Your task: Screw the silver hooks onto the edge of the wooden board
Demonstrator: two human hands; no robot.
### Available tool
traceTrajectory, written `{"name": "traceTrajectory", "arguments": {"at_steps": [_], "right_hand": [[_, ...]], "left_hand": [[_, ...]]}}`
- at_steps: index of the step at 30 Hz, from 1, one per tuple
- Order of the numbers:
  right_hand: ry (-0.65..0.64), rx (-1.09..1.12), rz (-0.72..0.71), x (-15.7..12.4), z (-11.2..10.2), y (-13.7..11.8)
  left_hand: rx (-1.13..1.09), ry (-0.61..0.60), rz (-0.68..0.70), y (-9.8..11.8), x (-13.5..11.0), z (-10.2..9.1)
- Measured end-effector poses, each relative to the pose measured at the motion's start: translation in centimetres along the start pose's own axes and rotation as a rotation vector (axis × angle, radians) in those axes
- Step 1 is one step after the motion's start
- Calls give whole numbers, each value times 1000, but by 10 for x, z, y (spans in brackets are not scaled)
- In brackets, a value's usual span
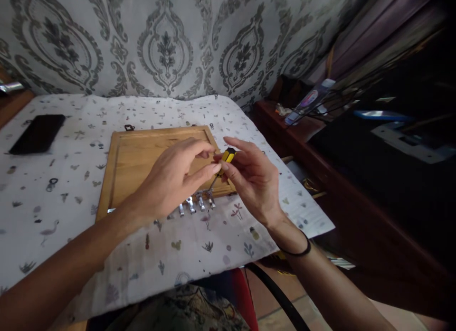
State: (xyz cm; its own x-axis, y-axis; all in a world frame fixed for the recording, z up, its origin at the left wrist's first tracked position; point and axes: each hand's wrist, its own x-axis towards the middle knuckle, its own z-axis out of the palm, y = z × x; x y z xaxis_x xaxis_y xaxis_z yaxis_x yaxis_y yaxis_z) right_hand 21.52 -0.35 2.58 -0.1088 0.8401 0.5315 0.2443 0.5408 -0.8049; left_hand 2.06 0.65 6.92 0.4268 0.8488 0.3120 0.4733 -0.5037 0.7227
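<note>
A small yellow and black screwdriver (228,155) is pinched between the thumb and fingers of my right hand (254,176). Its thin shaft slants down toward the near right edge of a framed wooden panel (142,155) lying on the table. My left hand (178,172) is over the panel, its thumb and forefinger apart, with the thumb tip close beside the screwdriver handle; whether they touch I cannot tell. Several shiny metal clips (191,205) stick out along the panel's near edge, below my hands. Part of that edge is hidden by my left hand and forearm.
A patterned white cloth (210,245) covers the table. A black phone (37,134) lies at the left. To the right, a dark red-brown desk (278,136) bears a clear bottle (308,103), cables and a blue-handled item (383,115). A patterned wall stands behind.
</note>
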Motion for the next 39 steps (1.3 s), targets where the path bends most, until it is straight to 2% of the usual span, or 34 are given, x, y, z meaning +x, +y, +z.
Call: {"name": "traceTrajectory", "arguments": {"at_steps": [4,10,15,18,23,29,34,39], "right_hand": [[-13,-9,45,-2,-3,2],[-21,-23,41,0,-4,6],[-132,-93,-64,-17,-18,13],[-202,-228,-67,-36,-29,28],[-334,-409,-226,-55,-31,54],[-378,-496,-322,-57,-25,64],[-394,-622,-462,-58,-23,69],[-392,-684,-485,-59,-20,70]], "left_hand": [[49,33,69,14,14,8],[55,83,117,13,25,15],[-47,84,113,10,23,13],[-82,114,134,7,22,13],[-62,161,158,5,22,15],[-43,172,157,7,20,16],[-21,177,178,6,18,17],[0,158,181,7,15,17]]}}
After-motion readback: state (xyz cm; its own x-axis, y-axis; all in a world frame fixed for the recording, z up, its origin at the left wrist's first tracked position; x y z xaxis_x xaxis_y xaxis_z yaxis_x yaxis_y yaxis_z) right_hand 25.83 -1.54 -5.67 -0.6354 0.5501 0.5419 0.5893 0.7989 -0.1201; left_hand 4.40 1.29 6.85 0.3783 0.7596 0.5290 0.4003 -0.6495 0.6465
